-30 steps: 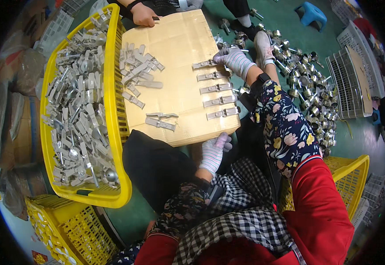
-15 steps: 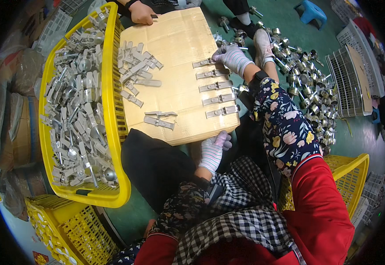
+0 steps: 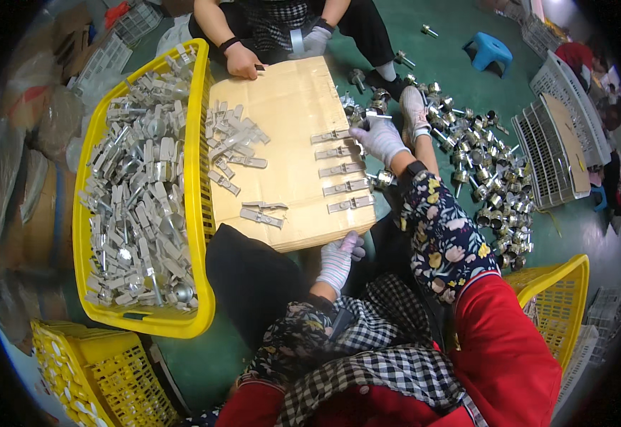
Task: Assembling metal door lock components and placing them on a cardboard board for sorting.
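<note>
Cardboard (image 3: 300, 107): grey clips (image 3: 342, 169) | green floor (image 3: 447, 60): blue stool (image 3: 491, 50) | left hand (image 3: 340, 260), right hand (image 3: 381, 140): grip indiscernible

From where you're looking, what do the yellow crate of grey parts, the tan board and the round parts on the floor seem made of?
Yellow crate: probably moulded plastic, glossy; smooth, rounded rim. Tan board: likely cardboard; layered edge, with a sheen perhaps from tape. Round parts: apparently polished metal, going by bright reflections.
</note>
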`<action>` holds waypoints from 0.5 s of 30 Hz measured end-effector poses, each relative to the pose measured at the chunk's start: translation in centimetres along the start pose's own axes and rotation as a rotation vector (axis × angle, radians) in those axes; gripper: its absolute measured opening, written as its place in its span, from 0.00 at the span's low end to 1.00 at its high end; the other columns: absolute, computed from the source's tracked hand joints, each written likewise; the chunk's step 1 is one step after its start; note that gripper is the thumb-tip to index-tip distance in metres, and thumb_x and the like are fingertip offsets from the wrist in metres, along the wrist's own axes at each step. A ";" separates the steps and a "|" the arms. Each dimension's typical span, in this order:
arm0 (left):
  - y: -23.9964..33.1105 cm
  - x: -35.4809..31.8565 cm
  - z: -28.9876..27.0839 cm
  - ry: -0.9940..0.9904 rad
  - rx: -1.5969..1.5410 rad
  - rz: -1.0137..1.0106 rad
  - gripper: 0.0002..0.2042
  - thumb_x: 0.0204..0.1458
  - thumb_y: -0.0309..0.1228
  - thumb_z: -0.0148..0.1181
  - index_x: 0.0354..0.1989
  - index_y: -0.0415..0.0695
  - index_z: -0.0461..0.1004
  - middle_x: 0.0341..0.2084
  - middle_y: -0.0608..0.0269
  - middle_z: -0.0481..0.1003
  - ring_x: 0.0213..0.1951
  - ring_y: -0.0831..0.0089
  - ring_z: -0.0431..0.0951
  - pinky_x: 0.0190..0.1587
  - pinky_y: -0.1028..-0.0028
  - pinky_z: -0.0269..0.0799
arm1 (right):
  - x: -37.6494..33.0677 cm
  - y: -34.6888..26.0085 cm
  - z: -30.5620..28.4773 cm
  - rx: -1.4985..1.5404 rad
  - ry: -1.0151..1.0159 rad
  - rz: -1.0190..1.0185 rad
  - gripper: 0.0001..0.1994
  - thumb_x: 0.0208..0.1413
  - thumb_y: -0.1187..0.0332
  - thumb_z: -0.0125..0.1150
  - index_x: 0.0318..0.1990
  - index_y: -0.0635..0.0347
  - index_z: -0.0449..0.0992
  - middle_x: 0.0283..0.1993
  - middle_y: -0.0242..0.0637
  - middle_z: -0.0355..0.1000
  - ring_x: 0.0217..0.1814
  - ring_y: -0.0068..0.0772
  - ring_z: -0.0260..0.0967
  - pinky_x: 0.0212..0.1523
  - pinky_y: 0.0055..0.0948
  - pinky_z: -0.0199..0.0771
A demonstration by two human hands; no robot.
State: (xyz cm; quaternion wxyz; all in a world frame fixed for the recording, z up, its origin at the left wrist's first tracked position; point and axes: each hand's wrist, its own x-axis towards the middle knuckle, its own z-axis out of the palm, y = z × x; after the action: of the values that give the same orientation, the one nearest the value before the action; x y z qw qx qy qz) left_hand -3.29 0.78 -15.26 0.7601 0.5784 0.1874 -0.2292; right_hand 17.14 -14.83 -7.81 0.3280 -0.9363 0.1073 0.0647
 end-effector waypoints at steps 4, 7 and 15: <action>0.3 0.1 0.1 -0.020 0.057 -0.004 0.18 0.53 0.41 0.52 0.35 0.35 0.72 0.24 0.59 0.74 0.23 0.75 0.73 0.27 0.78 0.68 | -1.3 1.7 0.2 -0.031 -0.139 -0.088 0.27 0.40 0.51 0.60 0.45 0.62 0.70 0.42 0.50 0.72 0.46 0.47 0.69 0.48 0.35 0.67; 0.3 0.0 0.1 -0.023 0.059 -0.020 0.18 0.53 0.41 0.52 0.35 0.35 0.72 0.25 0.59 0.75 0.23 0.74 0.73 0.28 0.77 0.68 | -1.9 0.6 -0.3 -0.033 -0.180 -0.076 0.26 0.39 0.54 0.63 0.45 0.61 0.70 0.40 0.50 0.72 0.44 0.47 0.70 0.46 0.35 0.68; 0.5 -0.3 0.0 -0.037 0.076 -0.022 0.18 0.53 0.42 0.52 0.36 0.36 0.72 0.27 0.60 0.75 0.24 0.74 0.74 0.28 0.77 0.69 | -2.6 -0.2 0.2 0.017 -0.075 -0.019 0.19 0.38 0.60 0.65 0.36 0.66 0.75 0.34 0.49 0.73 0.39 0.42 0.72 0.42 0.33 0.68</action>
State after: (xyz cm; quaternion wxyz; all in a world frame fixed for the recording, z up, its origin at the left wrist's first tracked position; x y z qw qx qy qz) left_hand -3.21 0.92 -14.71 0.7382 0.6007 0.1707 -0.2551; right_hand 14.71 -14.10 -7.37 0.3402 -0.9314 0.0868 0.0957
